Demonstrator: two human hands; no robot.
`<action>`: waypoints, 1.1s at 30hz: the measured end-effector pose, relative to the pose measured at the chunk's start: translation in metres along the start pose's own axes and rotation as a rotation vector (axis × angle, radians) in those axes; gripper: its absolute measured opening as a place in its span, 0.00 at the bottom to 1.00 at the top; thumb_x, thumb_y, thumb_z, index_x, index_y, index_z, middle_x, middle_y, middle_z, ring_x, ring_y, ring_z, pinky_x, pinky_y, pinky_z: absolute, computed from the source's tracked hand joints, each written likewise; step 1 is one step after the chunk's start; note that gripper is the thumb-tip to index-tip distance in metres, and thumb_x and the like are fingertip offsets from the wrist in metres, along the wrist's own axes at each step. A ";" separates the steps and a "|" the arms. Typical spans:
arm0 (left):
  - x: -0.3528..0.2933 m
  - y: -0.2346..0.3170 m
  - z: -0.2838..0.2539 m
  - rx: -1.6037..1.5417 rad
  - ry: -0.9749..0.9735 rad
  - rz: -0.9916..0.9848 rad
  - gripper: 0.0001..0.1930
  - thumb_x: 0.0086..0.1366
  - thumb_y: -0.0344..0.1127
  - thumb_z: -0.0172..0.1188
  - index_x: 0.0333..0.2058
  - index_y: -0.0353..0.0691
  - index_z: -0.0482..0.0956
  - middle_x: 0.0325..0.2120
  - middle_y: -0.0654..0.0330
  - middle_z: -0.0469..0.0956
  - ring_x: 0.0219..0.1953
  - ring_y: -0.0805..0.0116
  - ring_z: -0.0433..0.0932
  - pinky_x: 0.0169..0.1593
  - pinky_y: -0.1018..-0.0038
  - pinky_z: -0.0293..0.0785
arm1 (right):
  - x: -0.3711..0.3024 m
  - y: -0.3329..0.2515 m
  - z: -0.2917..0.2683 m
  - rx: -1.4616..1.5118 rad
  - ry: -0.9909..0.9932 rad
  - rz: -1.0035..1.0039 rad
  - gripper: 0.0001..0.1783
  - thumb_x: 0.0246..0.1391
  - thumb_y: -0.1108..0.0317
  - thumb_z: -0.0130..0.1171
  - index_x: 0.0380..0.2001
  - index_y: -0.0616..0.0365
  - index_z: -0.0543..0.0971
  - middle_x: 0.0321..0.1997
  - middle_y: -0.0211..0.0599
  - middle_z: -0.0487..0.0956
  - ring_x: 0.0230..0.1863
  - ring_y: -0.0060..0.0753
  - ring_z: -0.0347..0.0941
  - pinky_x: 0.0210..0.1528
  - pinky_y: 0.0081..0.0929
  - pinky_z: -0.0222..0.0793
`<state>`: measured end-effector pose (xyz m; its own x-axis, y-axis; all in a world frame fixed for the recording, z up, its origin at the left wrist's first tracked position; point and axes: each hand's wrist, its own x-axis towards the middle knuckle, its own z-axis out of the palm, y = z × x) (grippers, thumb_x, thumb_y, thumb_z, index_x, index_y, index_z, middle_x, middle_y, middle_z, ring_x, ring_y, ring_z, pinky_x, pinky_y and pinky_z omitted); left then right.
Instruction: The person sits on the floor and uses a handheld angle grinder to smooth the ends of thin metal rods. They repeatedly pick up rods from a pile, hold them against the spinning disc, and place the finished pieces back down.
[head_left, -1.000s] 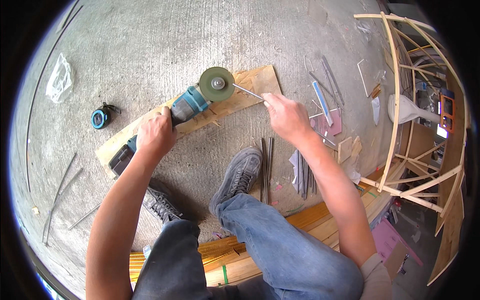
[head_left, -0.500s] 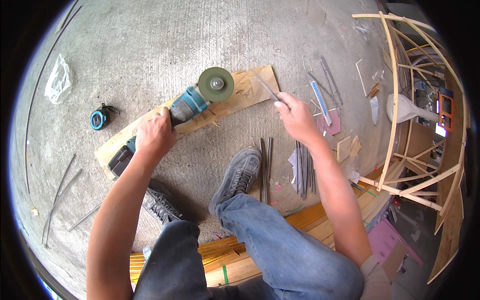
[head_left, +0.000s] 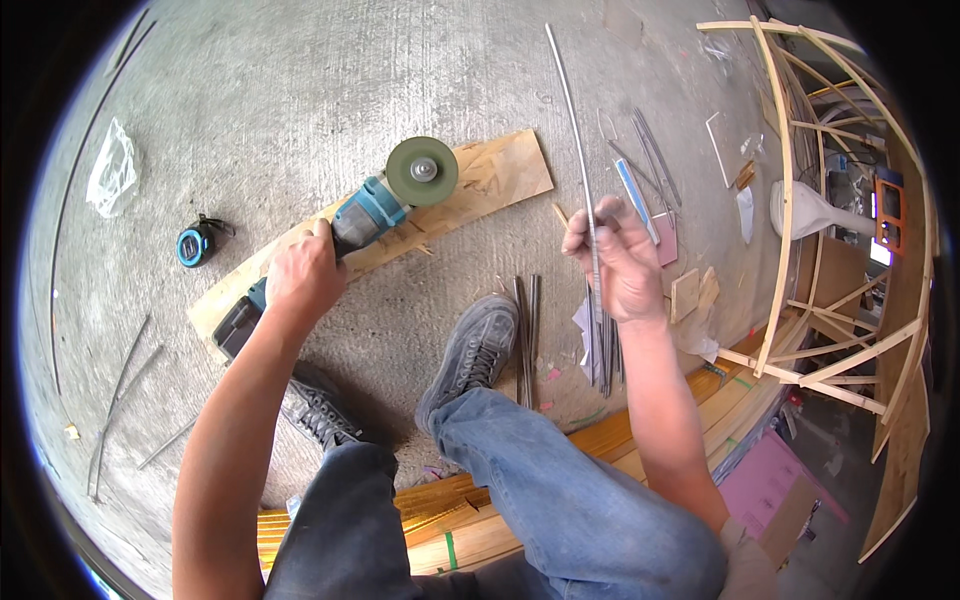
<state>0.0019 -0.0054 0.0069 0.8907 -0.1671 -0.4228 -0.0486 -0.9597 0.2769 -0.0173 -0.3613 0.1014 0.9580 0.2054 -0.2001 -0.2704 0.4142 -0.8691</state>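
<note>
Your left hand [head_left: 303,272] clasps a grinder [head_left: 362,218], centre-left. Centre-right, your right hand [head_left: 632,272], fingers bent, grasps a metal rod [head_left: 573,125].

The long thin silver-grey rod [head_left: 569,112] is metal with a dull sheen. On the teal-and-grey angle grinder [head_left: 370,211], the casing looks like plastic; its round olive-green disc [head_left: 404,184] is matt, its central nut [head_left: 424,169] shiny metal. The long tan board [head_left: 505,165] is wood with a flaky surface. The grey concrete floor [head_left: 300,80] is rough; the crumpled clear bag [head_left: 112,172] is glossy plastic.
</note>
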 end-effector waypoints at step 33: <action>0.002 -0.008 0.009 0.021 0.018 0.011 0.17 0.60 0.39 0.60 0.43 0.35 0.68 0.36 0.42 0.79 0.41 0.43 0.80 0.46 0.55 0.76 | 0.037 0.064 -0.011 -1.202 0.224 0.091 0.16 0.63 0.56 0.58 0.37 0.60 0.79 0.22 0.43 0.78 0.26 0.42 0.79 0.32 0.36 0.71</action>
<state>-0.0002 -0.0004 -0.0034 0.8978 -0.1740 -0.4045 -0.0678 -0.9623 0.2635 0.0016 -0.3373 0.0336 0.9675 -0.0153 -0.2524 -0.1907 -0.6995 -0.6887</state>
